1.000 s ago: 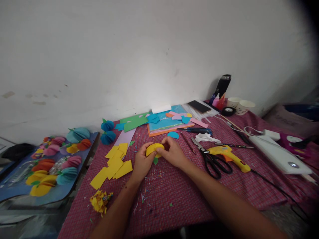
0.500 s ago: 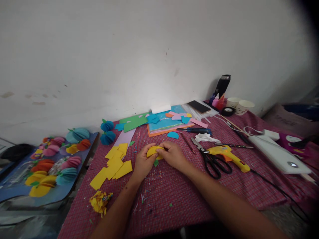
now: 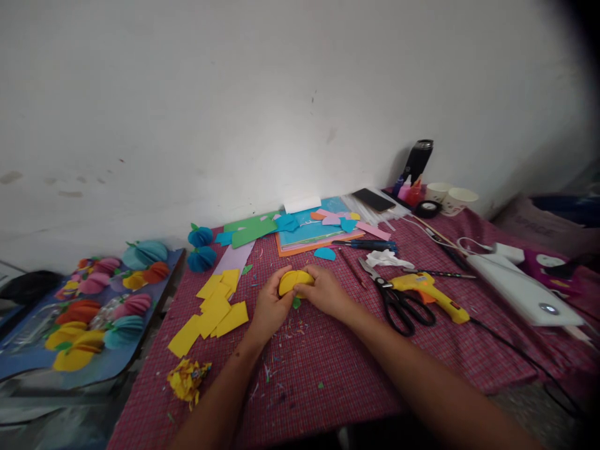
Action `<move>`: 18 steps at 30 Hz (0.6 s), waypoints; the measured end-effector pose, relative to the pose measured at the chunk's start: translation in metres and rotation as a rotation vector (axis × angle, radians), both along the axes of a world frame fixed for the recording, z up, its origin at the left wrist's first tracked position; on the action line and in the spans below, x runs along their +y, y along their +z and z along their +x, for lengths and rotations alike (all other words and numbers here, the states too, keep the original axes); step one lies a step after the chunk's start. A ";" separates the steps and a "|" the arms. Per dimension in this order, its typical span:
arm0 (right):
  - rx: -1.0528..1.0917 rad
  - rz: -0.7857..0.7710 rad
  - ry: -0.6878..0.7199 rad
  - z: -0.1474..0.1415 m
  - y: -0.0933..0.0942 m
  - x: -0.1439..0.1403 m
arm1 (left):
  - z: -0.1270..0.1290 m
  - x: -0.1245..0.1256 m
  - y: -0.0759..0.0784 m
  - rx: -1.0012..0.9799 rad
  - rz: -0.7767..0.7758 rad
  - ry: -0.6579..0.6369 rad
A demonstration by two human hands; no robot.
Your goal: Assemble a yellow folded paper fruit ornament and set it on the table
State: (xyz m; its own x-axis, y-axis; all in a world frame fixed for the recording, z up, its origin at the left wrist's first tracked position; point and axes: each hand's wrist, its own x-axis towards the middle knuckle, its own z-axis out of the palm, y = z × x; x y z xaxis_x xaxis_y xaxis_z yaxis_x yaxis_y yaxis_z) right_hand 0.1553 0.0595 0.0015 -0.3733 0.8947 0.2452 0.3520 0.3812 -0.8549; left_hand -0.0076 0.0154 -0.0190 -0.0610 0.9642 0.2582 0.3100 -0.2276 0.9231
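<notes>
Blue tray point(image 3: 28, 365): set at the far left, beside the table; paper balls point(image 3: 124, 331) in orange, pink, teal and yellow are laid on it.
Yellow scraps point(image 3: 187, 379): crumpled near the table's front left edge.
Yellow cut pieces point(image 3: 210, 309): spread on the red checked cloth point(image 3: 328, 369), just left of the hands.
Blue paper balls point(image 3: 201, 249): two are placed near the wall, behind the cut pieces.
Left hand point(image 3: 268, 307): closed on the left end of the yellow folded paper shape point(image 3: 294, 281).
Yellow folded paper shape: held just above the cloth at the table's middle, pinched between both hands.
Right hand point(image 3: 327, 292): clasped over the shape's right end.
Coloured sheets point(image 3: 312, 230): stacked behind the hands.
Scissors point(image 3: 398, 300): laid to the right of the hands.
Yellow glue gun point(image 3: 429, 294): laid just beside the scissors, touching them.
</notes>
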 end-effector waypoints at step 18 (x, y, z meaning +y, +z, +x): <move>0.203 -0.030 0.035 0.002 -0.003 0.007 | 0.003 -0.001 0.009 -0.272 -0.046 -0.088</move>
